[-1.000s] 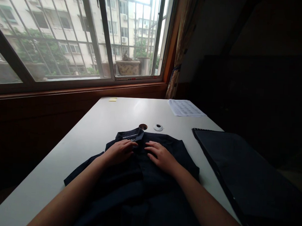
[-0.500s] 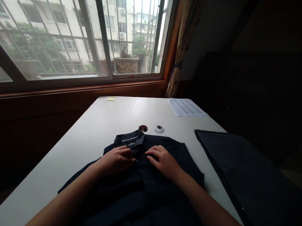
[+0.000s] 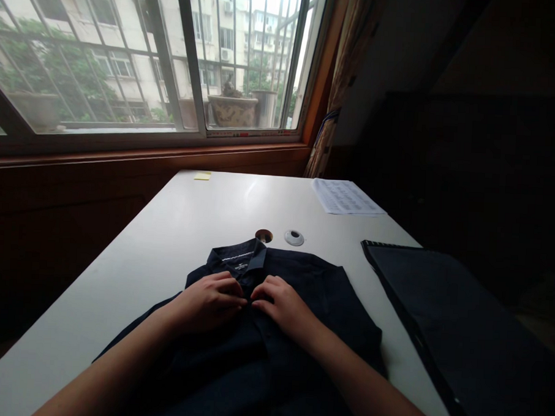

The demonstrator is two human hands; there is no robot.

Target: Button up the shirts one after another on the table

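A dark navy collared shirt [image 3: 302, 276] lies front up on the white table, its collar [image 3: 257, 256] pointing away from me. Just below the collar, my left hand [image 3: 216, 297] pinches the shirt's front edge with thumb and fingers together. Close on the other side of the front opening is my right hand [image 3: 280, 303], its thumb and fingertips also closed on the cloth. The fingertips of both hands nearly meet. Whatever small part of the shirt lies between them is too dark to make out.
On the right of the white table [image 3: 142, 245] lies a dark flat fabric item [image 3: 439, 301] with a black edge. Printed papers [image 3: 346, 197] and a yellow sticky note [image 3: 202, 176] are at the far edge. A cable hole [image 3: 264, 236] and its round cover [image 3: 294, 237] sit beyond the collar.
My right hand has moved left and toward me, closing its fingers at the shirt front. My left hand has slid down from the collar and now pinches the edge.
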